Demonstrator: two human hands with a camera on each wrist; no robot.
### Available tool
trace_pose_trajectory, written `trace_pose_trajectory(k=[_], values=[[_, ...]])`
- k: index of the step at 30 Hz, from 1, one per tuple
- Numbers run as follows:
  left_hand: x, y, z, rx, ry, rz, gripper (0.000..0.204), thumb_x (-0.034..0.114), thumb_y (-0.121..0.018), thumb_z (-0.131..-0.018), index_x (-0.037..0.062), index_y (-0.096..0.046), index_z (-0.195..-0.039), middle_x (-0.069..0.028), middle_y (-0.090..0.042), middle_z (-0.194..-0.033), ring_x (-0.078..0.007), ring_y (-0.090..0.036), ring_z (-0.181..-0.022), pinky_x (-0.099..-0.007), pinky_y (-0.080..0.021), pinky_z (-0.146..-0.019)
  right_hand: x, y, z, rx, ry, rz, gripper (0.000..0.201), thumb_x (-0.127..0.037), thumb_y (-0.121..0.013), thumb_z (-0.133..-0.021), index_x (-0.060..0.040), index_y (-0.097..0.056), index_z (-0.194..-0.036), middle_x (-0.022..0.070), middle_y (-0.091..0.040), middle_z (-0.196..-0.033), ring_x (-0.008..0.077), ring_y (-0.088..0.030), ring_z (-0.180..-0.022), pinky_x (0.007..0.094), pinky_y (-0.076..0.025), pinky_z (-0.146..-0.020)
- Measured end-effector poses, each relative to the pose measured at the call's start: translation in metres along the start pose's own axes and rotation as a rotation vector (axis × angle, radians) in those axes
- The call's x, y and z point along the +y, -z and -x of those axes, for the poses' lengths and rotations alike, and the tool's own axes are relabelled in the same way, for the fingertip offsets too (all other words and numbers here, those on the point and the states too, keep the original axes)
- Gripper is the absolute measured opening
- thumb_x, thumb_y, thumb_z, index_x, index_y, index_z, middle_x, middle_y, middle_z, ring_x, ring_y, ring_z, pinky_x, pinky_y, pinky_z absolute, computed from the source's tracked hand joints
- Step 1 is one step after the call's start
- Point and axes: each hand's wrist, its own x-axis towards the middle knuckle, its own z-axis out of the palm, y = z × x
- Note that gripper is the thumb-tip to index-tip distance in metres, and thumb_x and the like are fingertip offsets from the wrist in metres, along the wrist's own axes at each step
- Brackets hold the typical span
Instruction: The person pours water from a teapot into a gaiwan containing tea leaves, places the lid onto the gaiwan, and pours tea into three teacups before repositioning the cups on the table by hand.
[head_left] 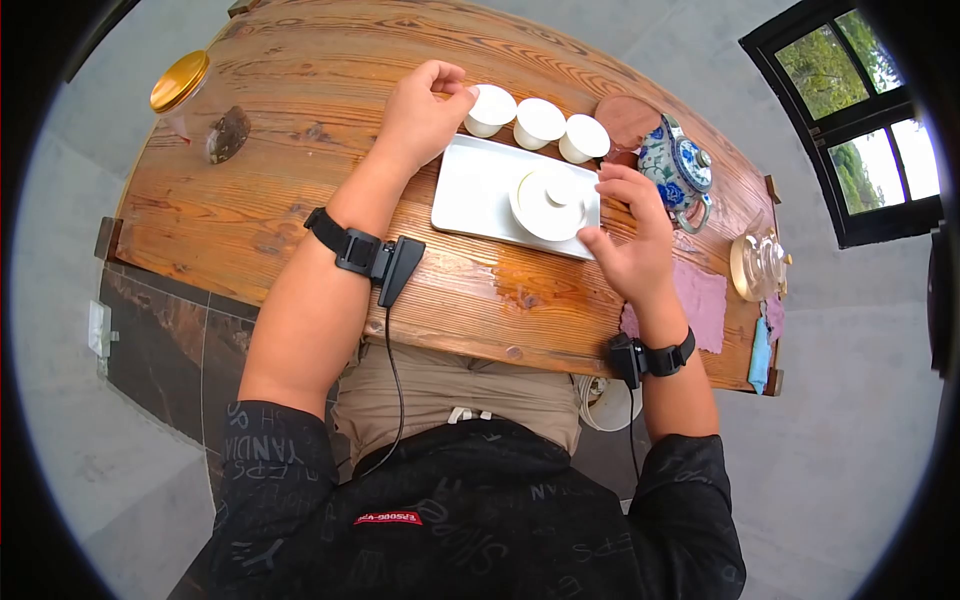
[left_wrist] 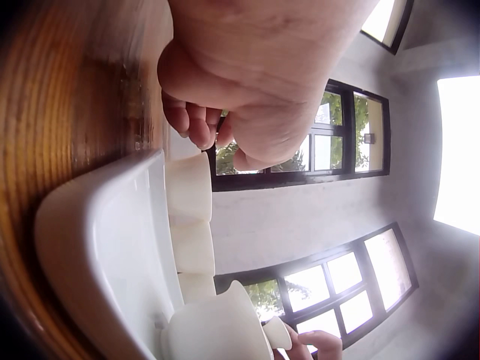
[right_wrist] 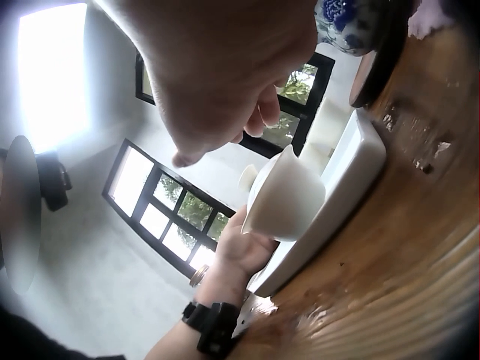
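A white lidded bowl stands on a white rectangular tray on the wooden table. Behind the tray, three small white cups sit in a row; the leftmost cup is beside my left hand. That hand's fingers are curled with the thumb at the cup's side, and I cannot tell whether it touches. My right hand hovers just right of the lidded bowl with relaxed fingers, holding nothing.
A blue-and-white teapot stands right of the cups, beside a round brown coaster. A glass pitcher and a purple cloth lie at the right end. A gold-lidded jar sits far left.
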Motion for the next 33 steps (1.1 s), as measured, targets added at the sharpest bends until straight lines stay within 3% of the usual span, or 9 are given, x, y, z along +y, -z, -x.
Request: trace_pose_trajectory(k=[1,3,6,14,17,19,26,28,33], values=[[0.0,0.0,0.0,-0.003,-0.005,0.002,0.038,0.025,-0.077,-0.089,-0.0008,-0.068,-0.115,-0.0103,-0.072,-0.103,-0.0178,-0.066,-0.088,-0.0329,-0.055,-0.08,-0.002,-0.002,0.001,0.0,0.0,-0.001,0.046,-0.027,-0.09,-0.076,-0.0059,-0.068,-0.111,0.0193,-0.065,-0.128,0.0347,-0.063,-0.118,0.0441,-0.049,-0.102],[0.0,0.0,0.0,-0.001,-0.005,-0.009,0.038,0.025,-0.077,-0.089,-0.0007,-0.068,-0.115,-0.0102,-0.072,-0.103,-0.0178,-0.066,-0.088,-0.0329,-0.055,-0.08,-0.003,-0.006,0.002,-0.16,-0.027,-0.036,0.069,-0.032,-0.095,-0.069,-0.0097,-0.063,-0.125,0.0255,-0.046,-0.149,0.0421,-0.051,-0.135,0.0465,-0.045,-0.11],[0.003,0.0,0.002,-0.001,0.005,-0.018,0.038,0.025,-0.077,-0.089,-0.0007,-0.068,-0.116,-0.01,-0.072,-0.103,-0.0177,-0.066,-0.088,-0.0329,-0.055,-0.08,-0.003,-0.012,0.002,-0.271,-0.045,-0.009,0.074,-0.032,-0.096,-0.068,-0.013,-0.061,-0.13,0.0279,-0.04,-0.154,0.0456,-0.044,-0.141,0.0478,-0.044,-0.112],[-0.001,0.001,0.0,0.002,-0.009,-0.015,0.038,0.025,-0.077,-0.089,-0.0009,-0.068,-0.116,-0.0105,-0.072,-0.104,-0.018,-0.067,-0.088,-0.0326,-0.055,-0.08,0.001,-0.021,-0.001,-0.256,-0.034,0.008,0.071,-0.031,-0.096,-0.067,-0.0123,-0.059,-0.125,0.0292,-0.049,-0.148,0.0446,-0.046,-0.141,0.0476,-0.045,-0.11],[0.003,0.001,0.001,0.004,-0.005,-0.015,0.039,0.025,-0.077,-0.089,-0.001,-0.068,-0.116,-0.0108,-0.072,-0.104,-0.0182,-0.067,-0.088,-0.0327,-0.056,-0.079,0.0,-0.025,-0.001,-0.226,-0.04,-0.007,0.069,-0.03,-0.097,-0.065,-0.0114,-0.06,-0.121,0.0271,-0.055,-0.143,0.0426,-0.051,-0.137,0.0466,-0.046,-0.108],[0.009,0.003,0.002,-0.026,0.037,-0.052,0.034,0.018,-0.075,-0.095,-0.0037,-0.066,-0.119,-0.0087,-0.07,-0.107,-0.0133,-0.065,-0.096,-0.0279,-0.054,-0.086,0.001,-0.027,-0.001,-0.18,-0.041,-0.001,0.065,-0.028,-0.097,-0.065,-0.0106,-0.061,-0.117,0.0244,-0.059,-0.139,0.0407,-0.058,-0.129,0.0463,-0.048,-0.105],[0.01,0.003,0.003,-0.02,0.054,-0.035,0.034,0.019,-0.075,-0.095,-0.0035,-0.066,-0.119,-0.0084,-0.07,-0.107,-0.0133,-0.065,-0.096,-0.0279,-0.054,-0.087,0.011,-0.035,0.0,-0.113,0.042,0.02,0.056,-0.024,-0.095,-0.065,-0.0108,-0.066,-0.111,0.0211,-0.063,-0.134,0.037,-0.063,-0.118,0.045,-0.051,-0.098],[0.004,0.002,0.001,0.008,0.007,-0.001,0.039,0.025,-0.077,-0.09,-0.0011,-0.068,-0.117,-0.0104,-0.072,-0.104,-0.0172,-0.067,-0.086,-0.0325,-0.056,-0.076,0.012,-0.036,0.001,-0.095,0.035,0.024,0.055,-0.022,-0.095,-0.064,-0.0113,-0.067,-0.11,0.0208,-0.064,-0.133,0.0363,-0.063,-0.118,0.0446,-0.051,-0.099],[0.009,0.002,0.002,-0.003,0.041,-0.011,0.036,0.021,-0.076,-0.092,-0.0022,-0.067,-0.118,-0.0091,-0.071,-0.105,-0.0153,-0.066,-0.091,-0.0302,-0.055,-0.082,0.013,-0.04,0.002,-0.076,0.021,0.016,0.055,-0.021,-0.095,-0.064,-0.0115,-0.067,-0.11,0.021,-0.064,-0.133,0.0364,-0.064,-0.118,0.0435,-0.052,-0.099]])
